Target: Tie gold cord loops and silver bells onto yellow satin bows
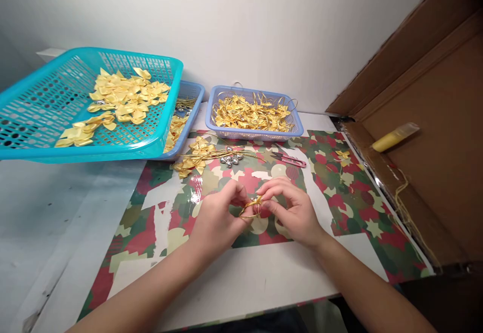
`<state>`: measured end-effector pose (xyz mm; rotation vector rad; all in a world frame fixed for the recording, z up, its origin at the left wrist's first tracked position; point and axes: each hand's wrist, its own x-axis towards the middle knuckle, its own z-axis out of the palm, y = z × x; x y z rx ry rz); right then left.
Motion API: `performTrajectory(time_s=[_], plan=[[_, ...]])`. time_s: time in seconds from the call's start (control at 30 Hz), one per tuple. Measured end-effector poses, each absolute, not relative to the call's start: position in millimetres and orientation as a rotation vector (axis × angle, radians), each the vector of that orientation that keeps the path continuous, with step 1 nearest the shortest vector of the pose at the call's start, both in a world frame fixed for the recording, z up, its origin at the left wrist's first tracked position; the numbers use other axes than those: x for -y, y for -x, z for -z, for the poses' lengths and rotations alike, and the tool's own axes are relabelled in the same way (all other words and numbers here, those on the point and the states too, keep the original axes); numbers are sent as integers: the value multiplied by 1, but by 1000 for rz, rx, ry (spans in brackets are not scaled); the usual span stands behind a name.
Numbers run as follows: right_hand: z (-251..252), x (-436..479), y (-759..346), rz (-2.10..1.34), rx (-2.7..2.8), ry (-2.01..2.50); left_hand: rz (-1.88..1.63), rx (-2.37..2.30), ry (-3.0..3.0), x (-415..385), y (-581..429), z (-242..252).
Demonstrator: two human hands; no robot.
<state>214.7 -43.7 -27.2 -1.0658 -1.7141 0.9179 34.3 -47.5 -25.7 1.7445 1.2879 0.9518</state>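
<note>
My left hand [219,217] and my right hand [292,207] meet over the middle of the table, fingers pinched on a small gold ribbon bow with a gold cord loop [252,207]. Both hands hold it just above the red and green patterned sheet [339,192]. Behind them lie a few loose gold bows and cords [196,156], several small silver bells [231,159] and a pair of pink-handled snips [290,160].
A teal basket [45,106] with yellow bows is tilted at the left, resting over a blue tray [190,114]. A lilac basket [256,133] holds finished gold bows at the back. A cardboard wall [445,137] with a yellow tube [394,138] stands at the right.
</note>
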Motion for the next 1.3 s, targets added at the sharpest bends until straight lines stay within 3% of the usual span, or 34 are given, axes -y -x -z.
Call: performTrajectory(time_s=[0.27, 0.87, 1.3], plan=[[25, 46, -212, -1364, 1209, 1093, -913, -1231, -1548, 46, -35, 25], [13, 24, -238, -1433, 592, 878, -658, -1140, -1247, 43, -37, 32], [15, 22, -246, -1370, 611, 862, -610, -1159, -1327, 42, -32, 35]])
